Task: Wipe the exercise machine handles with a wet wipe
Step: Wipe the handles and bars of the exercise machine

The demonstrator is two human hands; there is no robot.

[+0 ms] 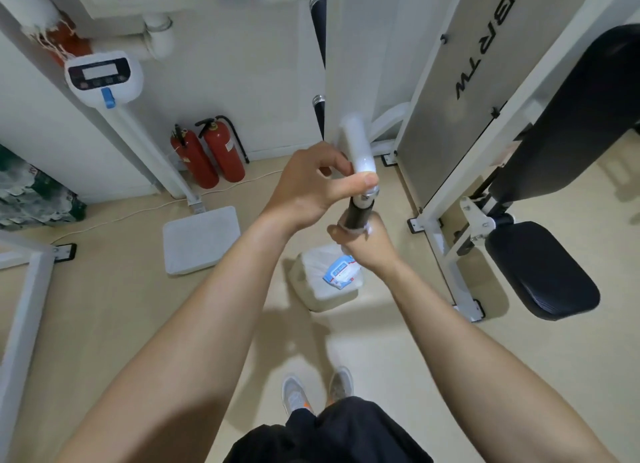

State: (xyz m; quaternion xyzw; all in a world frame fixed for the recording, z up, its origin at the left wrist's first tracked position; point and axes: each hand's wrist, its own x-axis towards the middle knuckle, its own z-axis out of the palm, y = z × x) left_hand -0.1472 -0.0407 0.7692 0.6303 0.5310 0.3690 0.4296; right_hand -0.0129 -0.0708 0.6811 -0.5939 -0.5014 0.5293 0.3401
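The left hand [311, 185] grips the white bar [360, 147] just above the chrome collar, likely to steady the swinging arm of the machine so it does not move under rubbing. Directly below it, the right hand [365, 246] is curled around the black handle [359, 214], with the wet wipe [371, 232] showing as white edges between fingers and grip; wrapping it this way lets 1 stroke clean all round. Beneath the hands, on the floor, the pack of wipes [341, 272] lies on a white bag [308, 282], close for a fresh sheet. Beyond the left hand, 2 more black handles [318, 112] probably await wiping.
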